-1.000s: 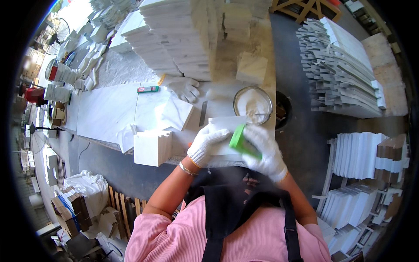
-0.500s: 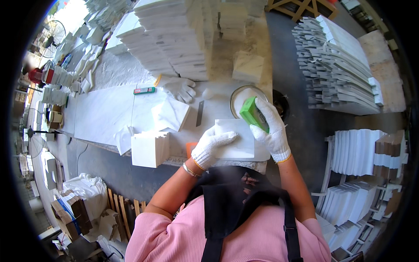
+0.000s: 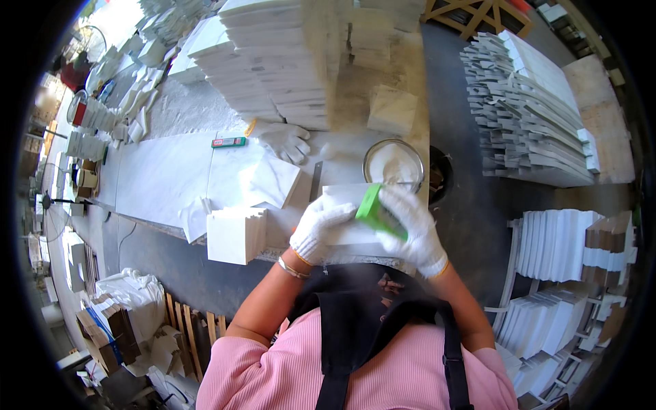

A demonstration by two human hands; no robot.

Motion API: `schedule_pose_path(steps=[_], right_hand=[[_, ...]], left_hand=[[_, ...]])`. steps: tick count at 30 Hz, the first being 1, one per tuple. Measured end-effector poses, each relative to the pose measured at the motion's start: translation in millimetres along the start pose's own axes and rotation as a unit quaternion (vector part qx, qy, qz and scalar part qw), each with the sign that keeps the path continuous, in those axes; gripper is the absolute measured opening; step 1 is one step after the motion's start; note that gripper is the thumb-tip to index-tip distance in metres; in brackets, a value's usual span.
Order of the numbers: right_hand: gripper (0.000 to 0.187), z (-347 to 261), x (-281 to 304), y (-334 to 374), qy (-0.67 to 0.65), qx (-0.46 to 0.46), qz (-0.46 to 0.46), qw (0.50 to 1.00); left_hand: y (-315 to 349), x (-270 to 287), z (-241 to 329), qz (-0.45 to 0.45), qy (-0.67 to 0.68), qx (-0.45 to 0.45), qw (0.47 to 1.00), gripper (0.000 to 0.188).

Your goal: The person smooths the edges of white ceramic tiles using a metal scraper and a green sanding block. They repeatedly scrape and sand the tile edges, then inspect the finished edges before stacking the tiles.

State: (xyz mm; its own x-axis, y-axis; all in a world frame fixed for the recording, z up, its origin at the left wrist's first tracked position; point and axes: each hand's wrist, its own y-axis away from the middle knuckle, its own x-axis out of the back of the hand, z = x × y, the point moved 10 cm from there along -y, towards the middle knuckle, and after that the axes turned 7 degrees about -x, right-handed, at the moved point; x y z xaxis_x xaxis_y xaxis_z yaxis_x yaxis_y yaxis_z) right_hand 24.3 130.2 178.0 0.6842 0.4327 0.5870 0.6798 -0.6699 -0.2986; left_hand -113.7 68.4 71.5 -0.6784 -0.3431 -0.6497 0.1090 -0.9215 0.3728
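Note:
In my gloved right hand [image 3: 417, 236] is a bright green block [image 3: 371, 208] that looks like a hand sanding block. It is tilted over a white stone tile [image 3: 347, 235]; whether it touches the surface cannot be made out. My gloved left hand [image 3: 320, 232] grips the tile's left side, thumb lying across the top. Just beyond the tile stands a round metal bowl [image 3: 421, 167] with white powder [image 3: 393, 166] in it. To the left of the bowl lie a flat metal strip [image 3: 316, 181] and a spare white glove [image 3: 283, 140].
Left of my hands are a loose tile [image 3: 270, 179], a small upright tile stack [image 3: 232, 236] and a green-and-red small box [image 3: 228, 142]. A tall tile stack [image 3: 273, 68] rises at the back. More stacked slabs [image 3: 526, 116] stand to the right; a dark bucket [image 3: 441, 174] is beside the table edge.
My right hand has brought the green block down and left, from beside the bowl to over the tile. The left hand and the tile have shifted slightly left.

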Motion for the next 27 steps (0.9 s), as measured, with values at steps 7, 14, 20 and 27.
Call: schedule_pose_path(steps=[7, 14, 20, 27], right_hand=[[0.068, 51.8, -7.9, -32.3, -0.119, -0.127, 0.046, 0.984], [0.064, 93.7, -78.0, -25.9, -0.204, -0.202, -0.064, 0.956], [0.061, 75.1, -69.5, -35.2, -0.337, -0.299, -0.099, 0.888], [0.046, 70.3, -88.7, 5.5, -0.350, -0.373, -0.145, 0.847]], left_hand=[[13.1, 17.1, 5.0, 0.015, -0.023, -0.014, 1.000, 0.039], [23.2, 22.5, 41.7, 0.056, -0.055, -0.069, 0.995, 0.040], [25.7, 32.1, 30.4, 0.062, -0.079, -0.067, 0.993, 0.047], [22.0, 19.4, 34.4, 0.060, -0.133, -0.086, 0.986, 0.043]])
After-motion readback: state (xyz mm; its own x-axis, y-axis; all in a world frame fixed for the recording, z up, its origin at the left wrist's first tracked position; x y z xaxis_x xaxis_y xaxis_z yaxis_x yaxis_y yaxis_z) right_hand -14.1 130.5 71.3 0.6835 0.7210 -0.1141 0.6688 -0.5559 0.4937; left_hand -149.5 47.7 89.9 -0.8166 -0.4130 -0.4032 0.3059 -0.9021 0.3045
